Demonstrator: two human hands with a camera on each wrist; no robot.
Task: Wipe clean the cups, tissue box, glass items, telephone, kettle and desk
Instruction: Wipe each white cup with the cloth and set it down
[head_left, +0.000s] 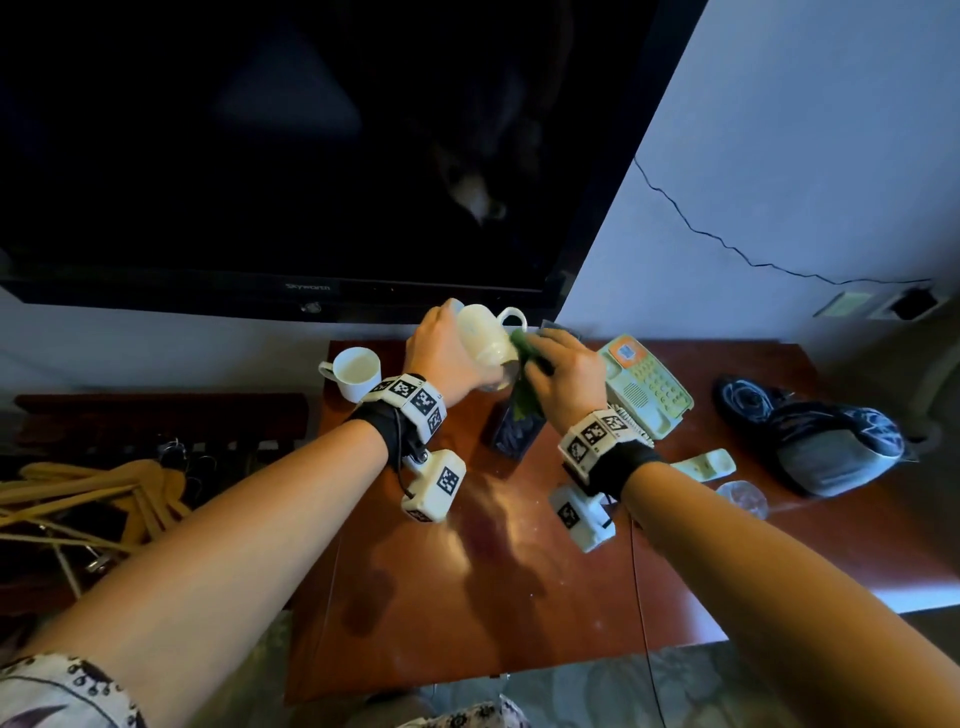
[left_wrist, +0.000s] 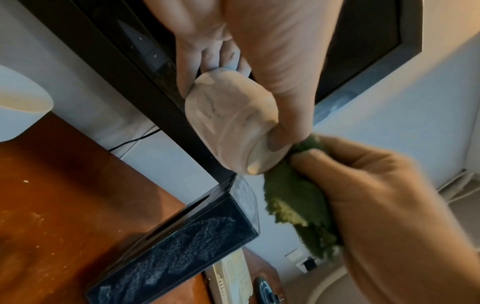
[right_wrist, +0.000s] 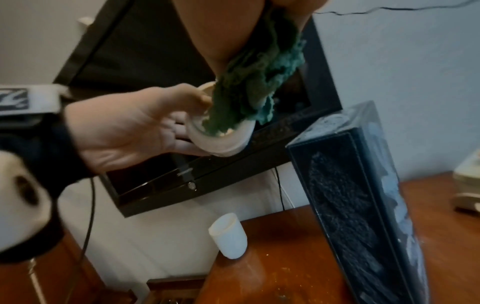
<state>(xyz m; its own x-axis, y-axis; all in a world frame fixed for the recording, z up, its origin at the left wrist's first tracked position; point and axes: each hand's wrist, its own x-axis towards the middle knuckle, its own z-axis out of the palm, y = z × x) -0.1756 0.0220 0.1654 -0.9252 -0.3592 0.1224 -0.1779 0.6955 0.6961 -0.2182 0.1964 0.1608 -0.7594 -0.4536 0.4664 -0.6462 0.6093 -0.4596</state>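
My left hand (head_left: 441, 353) grips a white cup (head_left: 485, 332) tilted on its side above the brown desk (head_left: 467, 571), fingers and thumb curled round its body (left_wrist: 228, 125). My right hand (head_left: 563, 374) holds a bunched green cloth (head_left: 527, 358) pressed against the cup's rim (right_wrist: 223, 142). The cloth (right_wrist: 254, 82) partly hangs into the cup's mouth. Below the hands a dark tissue box (head_left: 514, 431) stands on the desk. A second white cup (head_left: 356, 371) stands upright at the back left. The pale green telephone (head_left: 647, 387) lies to the right, its handset (head_left: 706, 465) off beside it.
A black television (head_left: 311, 156) hangs on the wall just behind the hands. A dusty dark kettle (head_left: 815, 436) lies on the right of the desk, with a small glass (head_left: 743, 496) near it. Wooden hangers (head_left: 88, 499) are piled to the left of the desk.
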